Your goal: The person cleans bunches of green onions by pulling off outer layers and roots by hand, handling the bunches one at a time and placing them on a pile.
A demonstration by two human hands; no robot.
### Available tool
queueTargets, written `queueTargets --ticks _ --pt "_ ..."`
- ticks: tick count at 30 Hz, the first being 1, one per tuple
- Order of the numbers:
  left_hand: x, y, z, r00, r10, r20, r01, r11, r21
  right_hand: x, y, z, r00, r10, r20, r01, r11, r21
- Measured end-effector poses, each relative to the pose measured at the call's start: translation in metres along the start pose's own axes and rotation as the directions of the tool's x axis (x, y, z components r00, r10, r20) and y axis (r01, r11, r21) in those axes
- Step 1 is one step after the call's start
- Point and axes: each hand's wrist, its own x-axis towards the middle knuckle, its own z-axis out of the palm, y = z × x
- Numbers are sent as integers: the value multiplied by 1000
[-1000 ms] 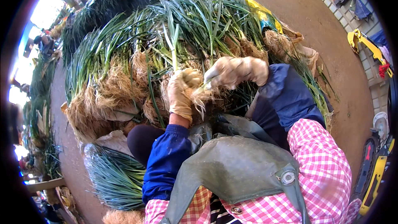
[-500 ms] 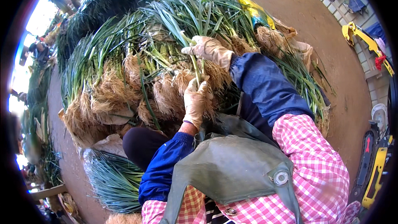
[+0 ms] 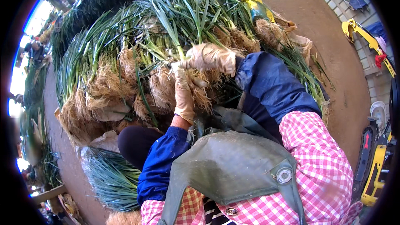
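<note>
My left hand (image 3: 183, 93), in a tan glove, points up from the heap's near side, its fingers closed around the lower stalk of a leek (image 3: 173, 29). Directly above and to its right, my right hand (image 3: 210, 58), gloved alike, comes in sideways and is closed against the same stalk. The two hands touch. The long flat green leaves fan out away from me, while my hands cover the lower stalk. Under and around them lies a broad heap of leeks (image 3: 104, 58), with shaggy tan roots (image 3: 110, 85) on the near side.
A bundle of thin green leaves (image 3: 112, 179) in clear plastic lies at lower left. Behind the heap sits a darker pile of greens (image 3: 96, 12). A yellow bag (image 3: 252, 2) rests at the heap's far right. Yellow machinery (image 3: 373, 175) stands on the right, beside a tiled wall (image 3: 371, 73).
My left hand has moved up and left to meet my right hand. The right hand has dropped slightly. The lower stalk, visible between them before, is now covered.
</note>
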Motion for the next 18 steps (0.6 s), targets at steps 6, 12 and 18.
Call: queueTargets --ticks 6,12,18 --pt "0 11 52 990 12 141 -20 998 52 30 113 32 759 -509 -405 598 791 127" --pt "9 12 40 961 112 253 -122 992 24 34 86 33 920 18 -393 203 833 514" --pt "11 10 15 991 11 134 42 921 -387 -5 35 63 546 -421 -724 628 778 22"
